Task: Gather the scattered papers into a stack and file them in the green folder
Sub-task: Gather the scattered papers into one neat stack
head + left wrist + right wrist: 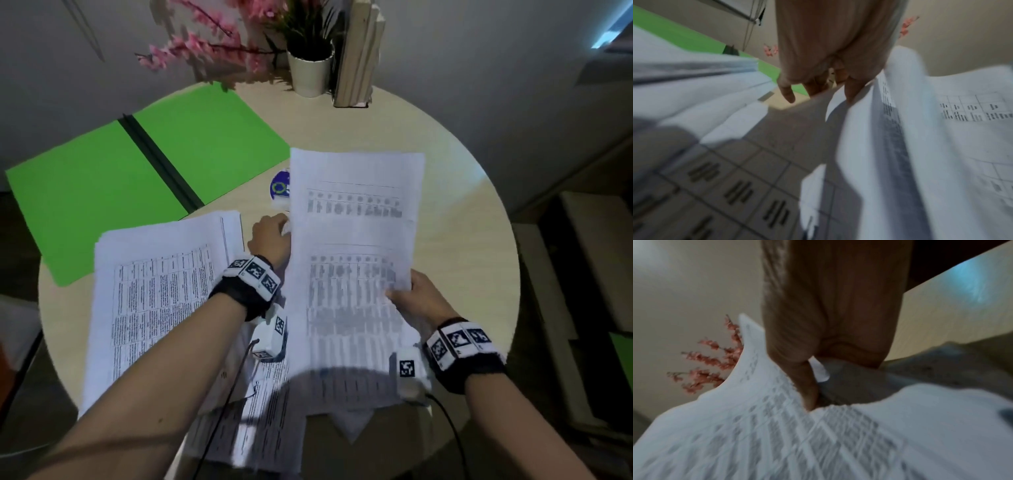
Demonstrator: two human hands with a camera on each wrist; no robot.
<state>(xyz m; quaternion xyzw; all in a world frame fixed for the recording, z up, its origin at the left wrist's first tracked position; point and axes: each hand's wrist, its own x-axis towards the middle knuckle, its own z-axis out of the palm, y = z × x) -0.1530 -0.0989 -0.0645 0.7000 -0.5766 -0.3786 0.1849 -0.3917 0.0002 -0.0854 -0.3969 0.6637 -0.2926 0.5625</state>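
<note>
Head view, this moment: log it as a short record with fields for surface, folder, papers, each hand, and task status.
surface: round pale wooden table
folder: flat green folder, lying open at the far left, nothing in it
stacked papers: thick pile of printed white sheets near the folder
lifted paper: printed white sheet with tables, raised off the table
loose papers: more printed sheets at the near edge
left hand: at the lifted sheet's left edge; grip unclear
right hand: pinches the sheet's right edge
status: gathering under way, nothing filed
</note>
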